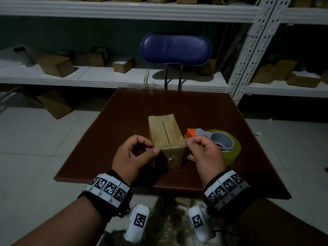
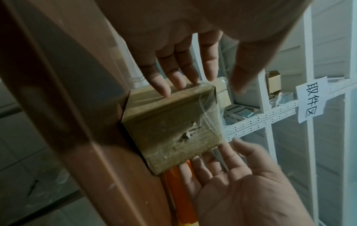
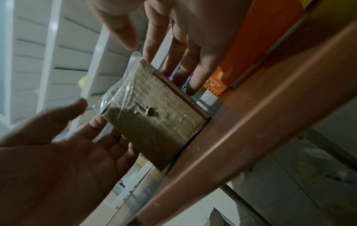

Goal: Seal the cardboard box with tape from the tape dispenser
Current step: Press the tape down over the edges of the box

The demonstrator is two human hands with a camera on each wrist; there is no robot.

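The small cardboard box (image 1: 166,137) stands on the brown table (image 1: 124,112), its top flaps meeting in a seam. Crinkled clear tape (image 2: 208,107) covers its near end and sticks out past the upper edge (image 3: 119,85). My left hand (image 1: 140,150) is at the box's left side, with fairly straight fingertips (image 2: 164,90) touching the box. On the right side is my right hand (image 1: 197,148), fingers (image 3: 185,64) extended along the box and the index tip at the taped corner. Neither hand holds anything. The orange-and-grey tape dispenser (image 1: 220,141) with its yellowish roll lies just right of the box.
A blue chair (image 1: 175,48) stands behind the table. White metal shelves (image 1: 113,77) with several cardboard boxes run along the back wall. More boxes (image 1: 55,103) lie on the tiled floor to the left.
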